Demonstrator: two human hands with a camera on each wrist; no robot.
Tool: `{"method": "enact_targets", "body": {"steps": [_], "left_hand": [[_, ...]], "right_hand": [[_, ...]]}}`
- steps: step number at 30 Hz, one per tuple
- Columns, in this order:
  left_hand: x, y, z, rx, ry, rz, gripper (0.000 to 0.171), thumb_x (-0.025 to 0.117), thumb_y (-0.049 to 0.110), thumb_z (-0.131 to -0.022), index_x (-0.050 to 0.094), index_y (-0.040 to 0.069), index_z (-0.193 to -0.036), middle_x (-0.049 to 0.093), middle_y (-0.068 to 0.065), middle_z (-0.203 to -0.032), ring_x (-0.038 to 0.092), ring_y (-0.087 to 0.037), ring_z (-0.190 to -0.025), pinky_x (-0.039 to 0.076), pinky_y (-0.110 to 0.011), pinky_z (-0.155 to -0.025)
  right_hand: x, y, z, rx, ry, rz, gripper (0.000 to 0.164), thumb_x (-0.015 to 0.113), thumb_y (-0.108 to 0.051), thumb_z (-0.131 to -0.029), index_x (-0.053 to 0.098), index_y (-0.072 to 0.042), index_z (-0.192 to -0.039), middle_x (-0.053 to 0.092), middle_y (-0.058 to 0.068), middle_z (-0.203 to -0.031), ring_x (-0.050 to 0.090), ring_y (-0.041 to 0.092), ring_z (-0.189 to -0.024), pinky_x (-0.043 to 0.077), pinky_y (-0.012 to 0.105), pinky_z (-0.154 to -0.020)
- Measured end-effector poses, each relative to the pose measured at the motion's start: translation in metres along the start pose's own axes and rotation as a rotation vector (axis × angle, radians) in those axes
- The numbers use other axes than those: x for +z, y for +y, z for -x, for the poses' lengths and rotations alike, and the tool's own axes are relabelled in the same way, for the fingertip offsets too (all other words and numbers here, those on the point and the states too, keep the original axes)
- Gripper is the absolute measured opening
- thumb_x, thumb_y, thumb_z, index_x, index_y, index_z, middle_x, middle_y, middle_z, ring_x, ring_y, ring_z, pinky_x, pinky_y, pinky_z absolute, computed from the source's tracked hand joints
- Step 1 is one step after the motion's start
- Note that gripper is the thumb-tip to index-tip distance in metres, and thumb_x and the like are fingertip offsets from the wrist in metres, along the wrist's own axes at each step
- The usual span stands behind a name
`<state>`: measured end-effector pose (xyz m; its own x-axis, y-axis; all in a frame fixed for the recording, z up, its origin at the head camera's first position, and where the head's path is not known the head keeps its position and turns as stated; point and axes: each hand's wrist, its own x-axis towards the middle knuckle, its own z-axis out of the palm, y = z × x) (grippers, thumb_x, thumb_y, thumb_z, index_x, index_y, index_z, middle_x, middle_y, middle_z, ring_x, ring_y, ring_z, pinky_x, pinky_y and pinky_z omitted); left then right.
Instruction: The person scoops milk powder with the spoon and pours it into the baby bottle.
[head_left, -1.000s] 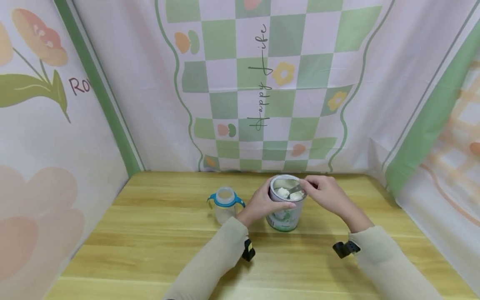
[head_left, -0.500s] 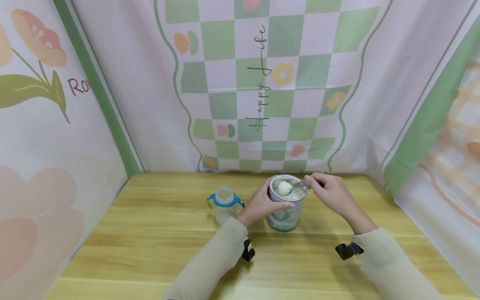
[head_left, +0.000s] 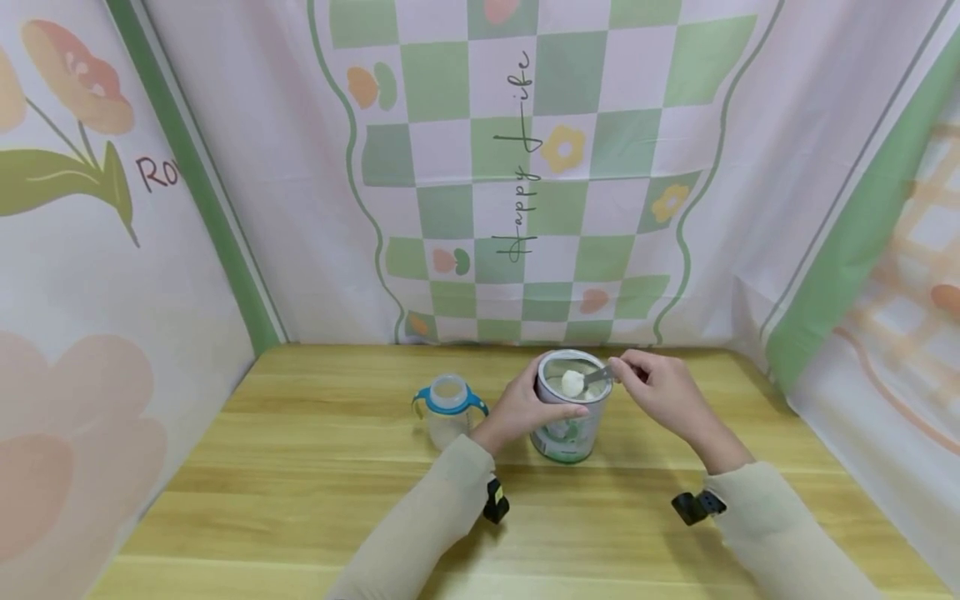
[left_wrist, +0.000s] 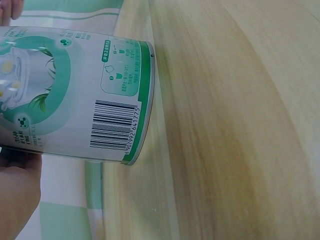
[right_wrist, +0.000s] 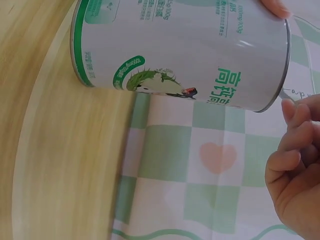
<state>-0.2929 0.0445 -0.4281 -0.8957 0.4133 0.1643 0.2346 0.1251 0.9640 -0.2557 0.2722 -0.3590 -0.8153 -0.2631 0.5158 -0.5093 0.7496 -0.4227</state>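
A white and green milk powder can (head_left: 567,440) stands upright and uncovered on the table. My left hand (head_left: 525,407) grips its left side, thumb across the front below the rim. Between the thumb and fingers of my right hand (head_left: 660,392) is the handle of a metal spoon (head_left: 597,376). Heaped with white powder (head_left: 573,383), the spoon's bowl lies inside the can's mouth. In the right wrist view, the fingers of the right hand (right_wrist: 297,160) are curled beside the can's rim. The left wrist view shows the can's barcode side (left_wrist: 115,122).
A clear baby bottle (head_left: 448,427) with a blue two-handled collar (head_left: 450,404) stands left of the can, close to the left forearm. The wooden table (head_left: 300,483) ends at a checkered curtain (head_left: 551,292) behind.
The spoon has come up out of the powder with a white heap on it, then shifted slightly within the can's mouth. The right hand moved slightly right; the left hand kept its place.
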Motion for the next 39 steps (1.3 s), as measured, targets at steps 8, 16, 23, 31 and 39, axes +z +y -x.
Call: {"method": "enact_targets", "body": {"steps": [8,16,23,31,39], "left_hand": [[0.0001,0.0006,0.0012,-0.001,-0.005,0.010,0.089,0.088,0.044,-0.076,0.037,0.041,-0.149,0.055,0.015,-0.131,0.057,-0.008,-0.114,0.048,-0.042,-0.096],[0.0004,-0.0006,0.0009,0.001,-0.002,0.000,0.088,0.088,0.044,-0.077,0.037,0.042,-0.149,0.055,0.015,-0.131,0.057,-0.008,-0.115,0.048,-0.042,-0.096],[0.0007,-0.0016,0.0004,0.000,-0.003,-0.002,0.087,0.088,0.045,-0.076,0.038,0.044,-0.148,0.055,0.015,-0.131,0.057,-0.008,-0.114,0.048,-0.043,-0.095],[0.0005,-0.0013,-0.0001,-0.008,-0.001,-0.008,0.087,0.087,0.047,-0.076,0.037,0.044,-0.147,0.055,0.015,-0.131,0.057,-0.008,-0.115,0.047,-0.044,-0.096],[0.0002,-0.0012,0.0005,-0.010,-0.001,-0.002,0.087,0.087,0.047,-0.076,0.038,0.044,-0.147,0.055,0.017,-0.130,0.056,-0.008,-0.115,0.047,-0.045,-0.097]], "right_hand": [[0.0001,0.0006,0.0003,0.015,-0.008,-0.032,0.025,0.059,-0.024,-0.104,0.069,-0.013,-0.083,0.043,-0.005,-0.057,0.038,0.011,-0.047,0.035,0.028,-0.046],[0.0002,0.0012,0.0008,0.042,-0.022,-0.047,0.025,0.059,-0.025,-0.104,0.069,-0.014,-0.083,0.044,-0.004,-0.058,0.039,0.012,-0.048,0.036,0.028,-0.047],[0.0015,0.0009,0.0019,0.005,0.007,-0.026,0.024,0.061,-0.022,-0.103,0.069,-0.014,-0.081,0.044,-0.006,-0.057,0.038,0.010,-0.047,0.035,0.027,-0.046],[0.0015,-0.0005,0.0021,-0.015,0.034,-0.016,0.023,0.061,-0.021,-0.103,0.070,-0.013,-0.083,0.043,-0.007,-0.057,0.038,0.010,-0.047,0.035,0.027,-0.046],[0.0017,-0.0002,0.0028,0.014,0.020,-0.026,0.024,0.060,-0.023,-0.103,0.069,-0.013,-0.083,0.044,-0.005,-0.057,0.038,0.011,-0.047,0.035,0.027,-0.047]]}}
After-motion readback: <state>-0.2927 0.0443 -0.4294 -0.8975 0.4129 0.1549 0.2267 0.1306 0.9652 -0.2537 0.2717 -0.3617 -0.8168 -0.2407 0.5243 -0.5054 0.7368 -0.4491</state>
